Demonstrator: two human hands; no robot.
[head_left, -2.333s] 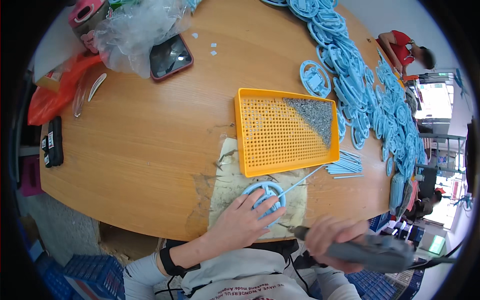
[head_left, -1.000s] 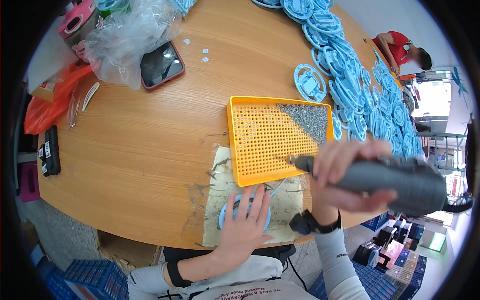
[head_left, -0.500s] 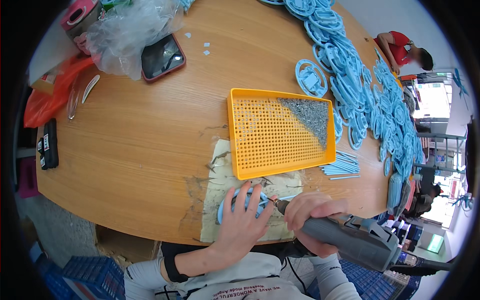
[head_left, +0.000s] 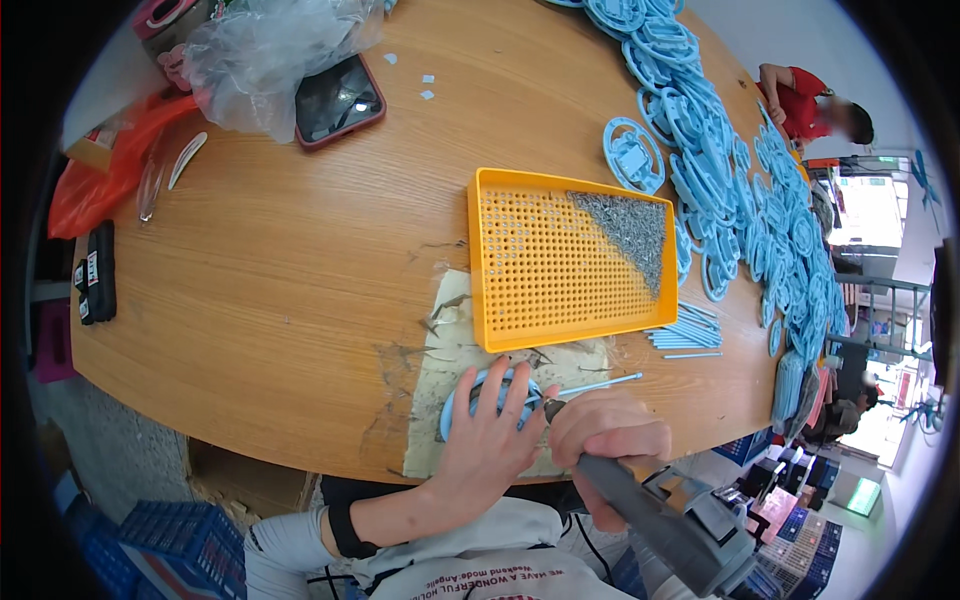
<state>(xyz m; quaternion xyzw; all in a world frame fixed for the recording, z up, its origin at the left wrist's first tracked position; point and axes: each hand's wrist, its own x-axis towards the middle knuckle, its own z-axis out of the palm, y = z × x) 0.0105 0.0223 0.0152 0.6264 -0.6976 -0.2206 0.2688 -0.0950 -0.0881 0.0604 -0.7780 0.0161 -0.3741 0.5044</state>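
Note:
My left hand [head_left: 484,436] lies over a light blue round plastic part [head_left: 447,416], fingers spread across its ring, holding it down on a worn pale cloth [head_left: 424,452]. Much of that part is hidden beneath the fingers. In my right hand [head_left: 606,432] is a grey electric screwdriver [head_left: 655,512], gripped near its front end. Its tip meets the part's right side, close to my left thumb. A thin light blue rod [head_left: 600,384] runs out to the right from beside the tip.
Beyond my hands stands a yellow perforated tray [head_left: 477,270] with small metal screws [head_left: 632,232] heaped at its far right. Blue rods [head_left: 688,330] lie beside it. Round blue parts [head_left: 700,180] pile up along the right. A phone [head_left: 340,102] and plastic bag [head_left: 270,65] lie far left.
The screwdriver's rear end has swung down and nearer to me, with my right hand turning along. The blue rod shows more fully. My left hand stays on the part; the whole view has shifted slightly.

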